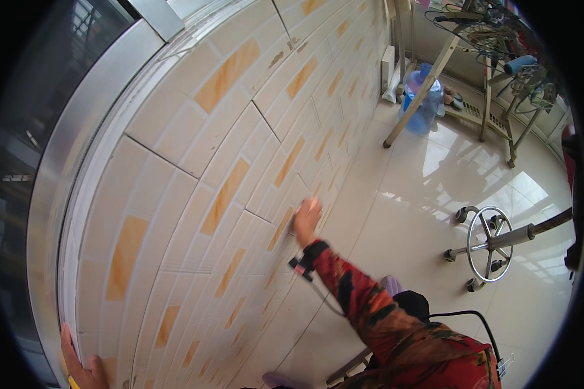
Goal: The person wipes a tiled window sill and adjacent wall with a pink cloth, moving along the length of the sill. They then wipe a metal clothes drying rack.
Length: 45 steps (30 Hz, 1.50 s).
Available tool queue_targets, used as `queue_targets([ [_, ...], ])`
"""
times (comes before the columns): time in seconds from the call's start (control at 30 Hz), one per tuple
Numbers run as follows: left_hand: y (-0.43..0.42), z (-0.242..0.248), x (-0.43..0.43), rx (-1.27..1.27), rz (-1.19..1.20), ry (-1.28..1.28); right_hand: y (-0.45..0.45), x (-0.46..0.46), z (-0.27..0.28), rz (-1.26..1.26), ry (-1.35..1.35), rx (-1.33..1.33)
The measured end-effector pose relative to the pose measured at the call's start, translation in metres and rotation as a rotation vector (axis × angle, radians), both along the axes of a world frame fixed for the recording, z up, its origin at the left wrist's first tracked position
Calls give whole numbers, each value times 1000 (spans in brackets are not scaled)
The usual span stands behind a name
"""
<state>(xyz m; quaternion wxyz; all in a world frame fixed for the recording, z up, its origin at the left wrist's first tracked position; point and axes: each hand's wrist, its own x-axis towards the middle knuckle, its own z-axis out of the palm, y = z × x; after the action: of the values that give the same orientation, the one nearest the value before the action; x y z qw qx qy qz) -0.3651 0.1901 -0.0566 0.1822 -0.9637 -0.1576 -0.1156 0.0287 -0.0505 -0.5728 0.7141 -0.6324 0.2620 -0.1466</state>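
Note:
In front of me stands a tiled wall [175, 233], beige with orange brick-like patches. My right hand [307, 219] is against its lower part, fingers curled and blurred. Something pale shows at the fingers, too unclear to name. A patterned red sleeve covers that arm, and a small black device with a cable [300, 269] hangs at the wrist. At the lower left, my left hand [85, 364] rests at the window sill edge, thumb and fingers apart, partly cut off by the picture's rim. A bit of yellow [73, 382] shows beside it.
A metal window frame [53, 209] runs along the left. On the glossy tiled floor [370, 243] stands a wheeled stool base with a foot ring [490, 243]. Further back are a blue water bottle [421, 109], a metal-legged stand [421, 92] and tangled cables [491, 31].

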Motion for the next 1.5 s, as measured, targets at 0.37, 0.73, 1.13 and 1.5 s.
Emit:
queue_targets([
  [0.37,-2,3,-8,64,-12,17,-78,108,-24,69,30,27],
  [0.73,10,-5,-7,-62,-45,-99,159,-232,-42,-42,691,519],
  [1.13,-8,-11,-4,64,-91,-245,36,-291,57,1227,496,1674],
  [1.5,-89,-119,-50,-91,-526,-551,-42,-298,215,1410,230,1571],
])
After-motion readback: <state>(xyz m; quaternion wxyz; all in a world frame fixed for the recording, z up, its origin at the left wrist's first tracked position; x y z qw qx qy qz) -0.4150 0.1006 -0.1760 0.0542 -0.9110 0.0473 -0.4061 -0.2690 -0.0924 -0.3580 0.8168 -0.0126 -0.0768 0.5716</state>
